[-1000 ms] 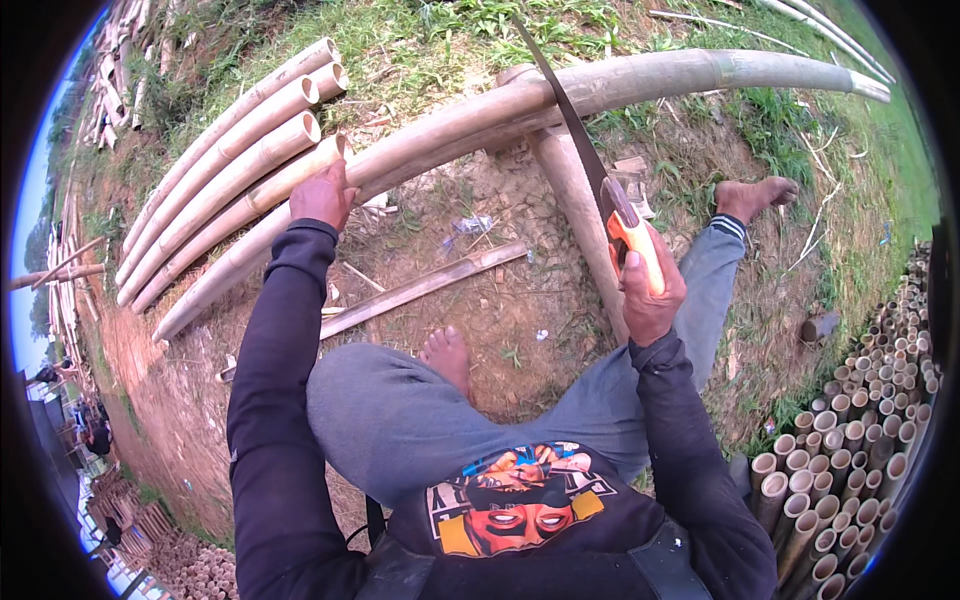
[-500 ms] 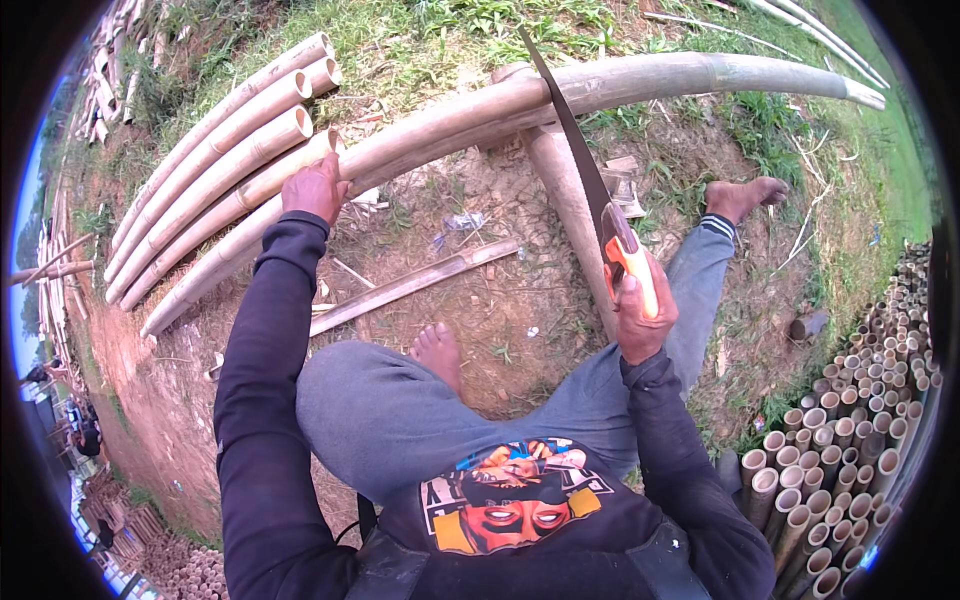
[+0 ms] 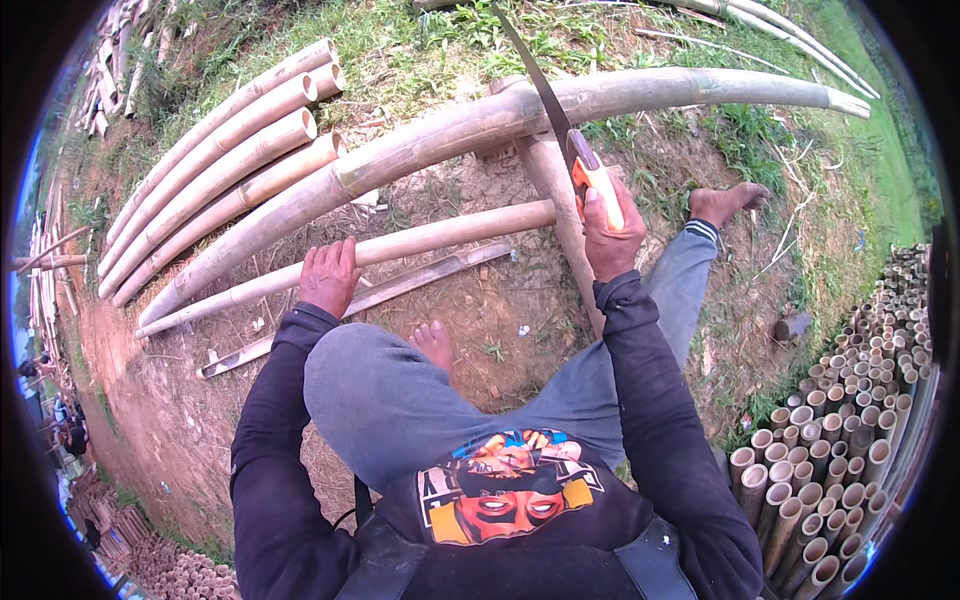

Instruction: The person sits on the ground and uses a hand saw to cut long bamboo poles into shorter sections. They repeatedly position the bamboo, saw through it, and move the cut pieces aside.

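Note:
My left hand (image 3: pixel 330 278) grips a slim bamboo pole (image 3: pixel 450 228) from above, its fingers curled over it. The pole slants up to the right, and its right end reaches the wooden post (image 3: pixel 550 175). My right hand (image 3: pixel 614 238) is closed round the orange and cream handle of a handsaw (image 3: pixel 545 95). The saw's dark blade points away and crosses over a thick bamboo pole (image 3: pixel 420 148). Whether blade and pole touch, I cannot tell. That thick pole lies across the top of the post, its left end low beside the slim pole.
Several cut bamboo poles (image 3: pixel 230 165) lie side by side at the left. A split bamboo strip (image 3: pixel 430 270) rests on the dirt before my bare foot (image 3: pixel 433 345). My other foot (image 3: pixel 728 203) is stretched out right. Upright bamboo tubes (image 3: pixel 800 490) are packed at the lower right.
My left hand has drawn the slim pole down toward me, away from the thick pole. My right hand and the saw have shifted a little left and farther away.

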Demonstrator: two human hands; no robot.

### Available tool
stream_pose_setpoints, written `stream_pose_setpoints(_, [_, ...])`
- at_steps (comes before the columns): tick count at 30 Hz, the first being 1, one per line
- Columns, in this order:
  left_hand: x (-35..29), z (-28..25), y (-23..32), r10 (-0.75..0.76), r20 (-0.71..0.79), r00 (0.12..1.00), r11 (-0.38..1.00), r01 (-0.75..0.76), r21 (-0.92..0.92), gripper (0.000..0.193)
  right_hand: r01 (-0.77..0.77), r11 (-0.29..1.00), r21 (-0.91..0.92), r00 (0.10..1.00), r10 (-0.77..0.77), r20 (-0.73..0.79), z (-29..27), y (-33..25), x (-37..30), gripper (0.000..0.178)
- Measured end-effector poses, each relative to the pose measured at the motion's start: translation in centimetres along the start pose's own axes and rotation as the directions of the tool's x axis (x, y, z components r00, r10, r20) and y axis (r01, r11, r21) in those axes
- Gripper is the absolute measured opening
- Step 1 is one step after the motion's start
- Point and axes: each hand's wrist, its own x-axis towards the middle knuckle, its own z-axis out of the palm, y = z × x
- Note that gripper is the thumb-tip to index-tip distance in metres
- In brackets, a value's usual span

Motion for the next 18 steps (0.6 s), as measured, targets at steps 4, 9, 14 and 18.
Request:
stream_pose_setpoints(4, [-5.9, 5.1, 2.8, -0.046, 0.397, 0.917, 0.994, 0.082, -0.075, 0.068, -0.079, 0.997, 0.025, 0.997, 0.079, -0.005, 0.2, 0.1, -0.2, 0.036])
stream_pose_setpoints(9, [-5.7, 5.6, 4.1, -0.026, 0.203, 0.979, 0.963, 0.079, -0.259, 0.075, -0.107, 0.994, 0.029, 0.994, 0.107, -0.005, 0.2, -0.6, -0.3, 0.033])
stream_pose_setpoints(14, [4.9, 0.3, 1.2, 0.039, -0.33, 0.943, 0.984, -0.093, -0.149, 0.086, -0.128, 0.991, 0.022, 0.992, 0.128, 0.001, 0.5, -1.0, -0.5, 0.035])
stream_pose_setpoints(18, [12.9, -4.3, -1.6, -0.059, -0.334, 0.941, 0.998, 0.056, -0.018, 0.106, -0.173, 0.984, 0.039, 0.985, 0.173, -0.011, 0.5, -0.7, -0.8, 0.037])
